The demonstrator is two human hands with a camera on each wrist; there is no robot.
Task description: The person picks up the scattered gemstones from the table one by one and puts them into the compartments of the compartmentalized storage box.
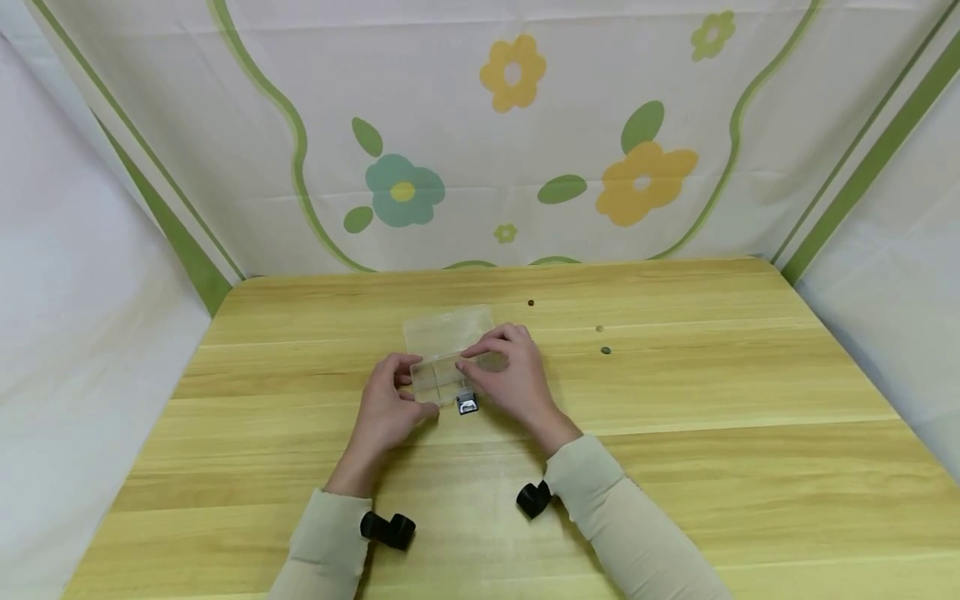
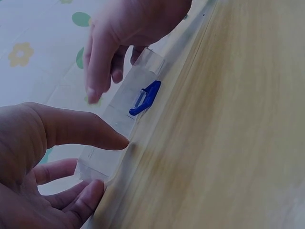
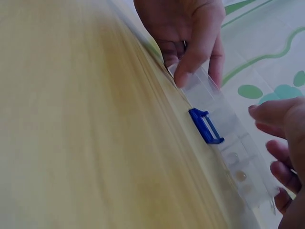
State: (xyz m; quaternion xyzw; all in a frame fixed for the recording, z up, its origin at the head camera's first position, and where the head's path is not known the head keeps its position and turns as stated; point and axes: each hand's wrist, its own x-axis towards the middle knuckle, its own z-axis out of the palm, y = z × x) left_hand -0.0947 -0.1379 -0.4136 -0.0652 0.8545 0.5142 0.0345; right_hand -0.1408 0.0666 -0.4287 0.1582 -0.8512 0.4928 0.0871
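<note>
A clear plastic compartment box [image 1: 426, 377] lies on the table with its lid [image 1: 442, 332] tipped back, away from me. My left hand [image 1: 390, 404] grips the box's left end, thumb along the front wall and fingers behind. Over the right-hand compartments hovers my right hand [image 1: 517, 375], thumb and forefinger together at what looks like a small dark bead [image 1: 459, 365], mostly hidden. A blue latch [image 3: 206, 126] sits on the front wall. Through that wall, the right wrist view shows a brownish bead [image 3: 241, 176] and a paler one [image 3: 232, 157] inside.
To the right of the box, on the wooden table [image 1: 675, 467], lie a reddish-brown bead [image 1: 531, 302], a beige bead [image 1: 599, 328] and a dark grey-green bead [image 1: 606, 351]. A flowered cloth [image 1: 465, 150] hangs behind the far table edge.
</note>
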